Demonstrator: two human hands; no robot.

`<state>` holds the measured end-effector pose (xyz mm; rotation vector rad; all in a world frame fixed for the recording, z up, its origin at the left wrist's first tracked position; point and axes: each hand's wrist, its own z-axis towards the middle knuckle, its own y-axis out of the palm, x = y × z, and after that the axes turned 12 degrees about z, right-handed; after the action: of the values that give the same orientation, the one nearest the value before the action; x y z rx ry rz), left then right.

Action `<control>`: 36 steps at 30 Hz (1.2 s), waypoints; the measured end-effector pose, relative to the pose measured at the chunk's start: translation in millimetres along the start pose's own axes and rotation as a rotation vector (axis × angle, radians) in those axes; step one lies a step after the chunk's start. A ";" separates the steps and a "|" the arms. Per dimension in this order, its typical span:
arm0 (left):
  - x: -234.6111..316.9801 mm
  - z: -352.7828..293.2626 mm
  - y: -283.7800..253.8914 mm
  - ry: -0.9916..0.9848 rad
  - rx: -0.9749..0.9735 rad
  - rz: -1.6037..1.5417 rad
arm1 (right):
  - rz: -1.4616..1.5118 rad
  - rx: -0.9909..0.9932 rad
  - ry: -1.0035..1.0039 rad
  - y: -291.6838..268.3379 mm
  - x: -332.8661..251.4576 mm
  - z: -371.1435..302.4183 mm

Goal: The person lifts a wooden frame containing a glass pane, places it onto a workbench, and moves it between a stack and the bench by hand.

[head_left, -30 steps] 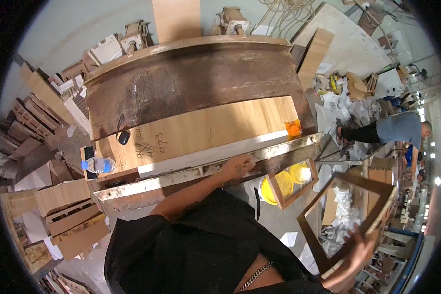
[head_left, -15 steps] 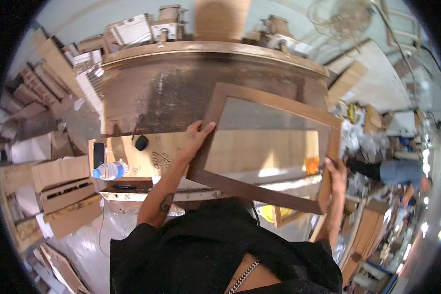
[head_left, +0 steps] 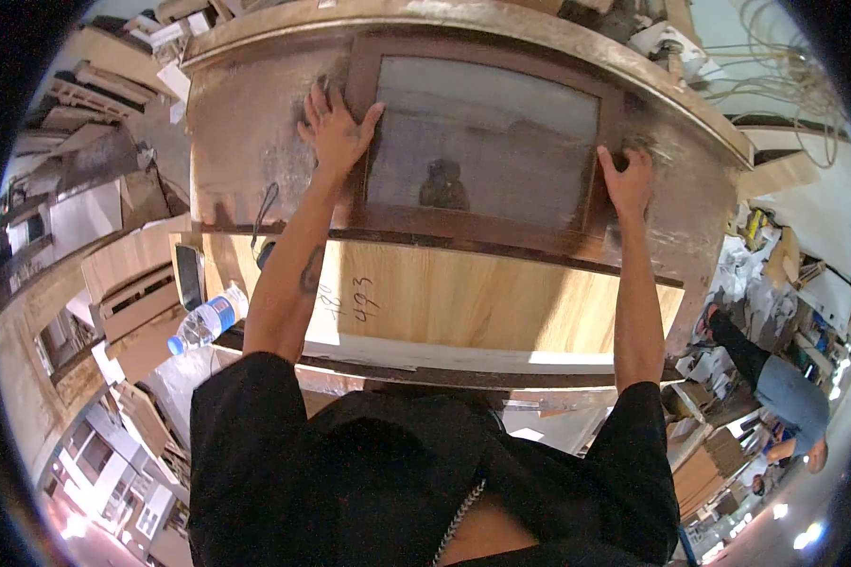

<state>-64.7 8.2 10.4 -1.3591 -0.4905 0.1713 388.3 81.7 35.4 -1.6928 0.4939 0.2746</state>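
A brown wooden-framed glass panel (head_left: 487, 230) lies flat on the worn brown workbench (head_left: 241, 142). Its grey pane (head_left: 501, 128) reflects a dark shape. Fingers spread, my left hand (head_left: 338, 134) rests at the panel's left side, its thumb by the frame's edge. At the opposite side is my right hand (head_left: 628, 180), thumb raised beside the frame and fingers apart on the outer side. Neither hand is wrapped round the panel. Between my forearms, a light wood-grain board (head_left: 463, 293) with handwritten marks stretches along the near part of the bench.
On the board's left end are a dark phone (head_left: 190, 276) and a water bottle (head_left: 205, 321) lying on its side. A raised ledge (head_left: 425, 11) borders the bench's far side. Wood offcuts crowd the left. Another person (head_left: 787, 397) is off to the right, past white plastic bags (head_left: 736, 274).
The framed panel has gone from being held up in both hands to lying on the far part of the bench. Both my hands have reached forward and loosened from it.
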 end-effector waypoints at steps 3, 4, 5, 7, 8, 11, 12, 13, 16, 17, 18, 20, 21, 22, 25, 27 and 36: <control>5.0 -2.7 15.1 0.038 -0.038 0.146 | 0.074 0.154 -0.195 19.0 13.1 15.4; 5.6 -9.9 16.8 0.044 -0.035 0.117 | 0.071 0.152 -0.192 24.0 16.8 10.3; 6.2 -17.8 16.7 0.050 -0.028 0.088 | 0.085 0.183 -0.253 32.6 21.5 2.7; 2.2 -37.2 18.3 0.062 -0.040 0.132 | 0.083 0.211 -0.325 45.8 29.9 -4.4; 1.9 -42.5 19.7 0.079 -0.063 0.177 | 0.085 0.221 -0.339 47.2 35.9 -9.6; 1.3 -49.6 20.2 0.086 -0.037 0.205 | 0.131 0.222 -0.347 47.9 41.9 -21.1; 2.9 -47.8 22.6 0.107 -0.020 0.227 | 0.072 0.254 -0.320 47.2 41.5 -21.3; 12.0 -46.8 16.1 0.071 -0.004 0.214 | 0.023 0.297 -0.289 44.4 35.0 -23.6; 18.4 -39.7 3.1 0.068 -0.014 0.192 | 0.032 0.286 -0.219 30.9 16.3 -23.7; 19.1 -41.1 0.0 0.070 -0.002 0.227 | 0.038 0.318 -0.272 34.3 19.6 -23.2; 19.5 -42.3 1.4 0.077 0.004 0.229 | 0.043 0.325 -0.269 36.0 21.6 -22.7; 21.6 -39.0 4.0 0.041 -0.011 0.205 | 0.010 0.318 -0.273 36.4 25.2 -18.0; 21.1 -40.5 1.6 0.034 -0.008 0.191 | 0.019 0.317 -0.266 38.2 23.7 -20.4; 19.6 -41.6 2.8 0.039 -0.008 0.202 | 0.067 0.327 -0.274 39.3 21.2 -21.4; 10.2 -44.5 4.1 0.011 0.019 0.260 | 0.087 0.322 -0.288 43.4 18.6 -22.0; 10.7 -47.9 6.8 0.033 -0.002 0.289 | 0.071 0.308 -0.257 41.8 15.6 -23.0; 18.0 -43.9 -0.6 -0.005 -0.177 0.220 | 0.008 0.281 -0.238 36.4 19.9 -24.5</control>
<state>-29.8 -24.0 9.7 -1.5866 -0.3651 0.3174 386.4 50.0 -0.9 -1.3644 0.3449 0.3886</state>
